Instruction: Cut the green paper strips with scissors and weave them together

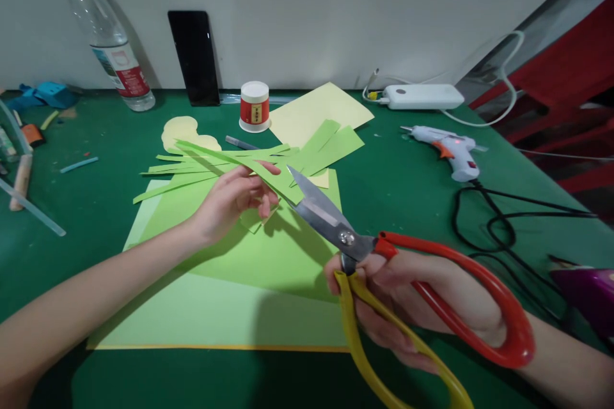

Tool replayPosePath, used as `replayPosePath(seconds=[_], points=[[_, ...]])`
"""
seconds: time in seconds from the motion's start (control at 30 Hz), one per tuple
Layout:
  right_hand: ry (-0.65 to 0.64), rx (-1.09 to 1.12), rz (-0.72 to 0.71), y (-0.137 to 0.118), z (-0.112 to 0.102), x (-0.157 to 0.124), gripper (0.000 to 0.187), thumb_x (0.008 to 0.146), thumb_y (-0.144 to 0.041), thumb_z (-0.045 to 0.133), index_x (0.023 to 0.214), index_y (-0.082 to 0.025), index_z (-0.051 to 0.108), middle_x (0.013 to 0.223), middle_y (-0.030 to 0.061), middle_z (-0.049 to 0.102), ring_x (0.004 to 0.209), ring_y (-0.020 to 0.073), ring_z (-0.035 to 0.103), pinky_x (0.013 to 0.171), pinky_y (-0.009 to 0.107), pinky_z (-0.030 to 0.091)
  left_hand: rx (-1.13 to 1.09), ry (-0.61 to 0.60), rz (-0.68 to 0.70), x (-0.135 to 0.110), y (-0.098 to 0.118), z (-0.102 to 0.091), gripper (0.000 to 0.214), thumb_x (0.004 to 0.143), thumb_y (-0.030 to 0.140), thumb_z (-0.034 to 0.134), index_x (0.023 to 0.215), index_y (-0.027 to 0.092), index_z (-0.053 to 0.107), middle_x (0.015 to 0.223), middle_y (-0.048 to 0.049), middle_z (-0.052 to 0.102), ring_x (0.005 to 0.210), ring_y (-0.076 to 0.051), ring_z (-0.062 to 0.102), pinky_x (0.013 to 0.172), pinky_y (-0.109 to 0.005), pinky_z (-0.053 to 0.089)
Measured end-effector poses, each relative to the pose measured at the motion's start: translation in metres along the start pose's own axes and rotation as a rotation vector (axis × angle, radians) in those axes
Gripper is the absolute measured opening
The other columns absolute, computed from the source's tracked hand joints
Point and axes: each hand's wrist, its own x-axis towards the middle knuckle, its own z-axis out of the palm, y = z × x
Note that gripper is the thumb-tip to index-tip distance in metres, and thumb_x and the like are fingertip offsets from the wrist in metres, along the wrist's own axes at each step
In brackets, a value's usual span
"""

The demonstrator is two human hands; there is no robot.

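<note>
My right hand (384,307) is closed around a pair of scissors (330,220) with one red and one yellow handle. Their blades point up and left, meeting the end of a narrow green paper strip (230,156). That strip is pinched in my left hand (235,198), with its free end reaching away to the left. Beneath lie several cut green strips (175,171) and wider green paper pieces (330,147). Larger green sheets (283,262) and a paler green sheet (211,313) are stacked under both hands.
Behind are a pale yellow sheet (321,108), yellow paper cutouts (180,131), a red-and-white tub (254,107), a phone (194,57) and a bottle (115,51). To the right sit a glue gun (446,147), its black cable (489,223) and a white power strip (425,96).
</note>
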Motion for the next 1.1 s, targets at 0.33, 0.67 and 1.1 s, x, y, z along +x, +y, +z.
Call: replayPosePath(seconds=[0.33, 0.67, 1.1], points=[[-0.016, 0.033, 0.019, -0.0006, 0.0025, -0.0008, 0.031, 0.075, -0.024, 0.040, 0.096, -0.011, 0.059, 0.056, 0.0051, 0.054, 0.043, 0.0092, 0.048, 0.038, 0.017, 0.041, -0.017, -0.038, -0.033, -0.0007, 0.0047, 0.0014, 0.018, 0.070, 0.016, 0.062, 0.088, 0.017, 0.064, 0.057, 0.0022, 0.059, 0.051, -0.010, 0.055, 0.051, -0.023, 0.042], [-0.060, 0.003, 0.017, -0.0012, 0.0034, -0.0016, 0.031, 0.076, -0.025, 0.040, 0.097, -0.013, 0.059, 0.056, 0.0043, 0.052, 0.046, 0.0101, 0.048, 0.039, 0.017, 0.041, -0.016, -0.050, -0.016, 0.0001, 0.0071, 0.0001, 0.015, 0.068, 0.019, 0.065, 0.082, 0.017, 0.065, 0.056, 0.0028, 0.055, 0.050, -0.008, 0.052, 0.050, -0.022, 0.041], [-0.039, -0.103, -0.009, 0.0014, 0.0018, -0.0017, 0.029, 0.078, -0.027, 0.040, 0.098, -0.014, 0.057, 0.060, 0.0037, 0.054, 0.044, 0.0094, 0.049, 0.038, 0.016, 0.039, -0.035, 0.082, -0.038, -0.0005, 0.0058, 0.0063, 0.018, 0.076, 0.026, 0.053, 0.071, 0.015, 0.065, 0.062, -0.0004, 0.059, 0.047, -0.009, 0.053, 0.046, -0.022, 0.043]])
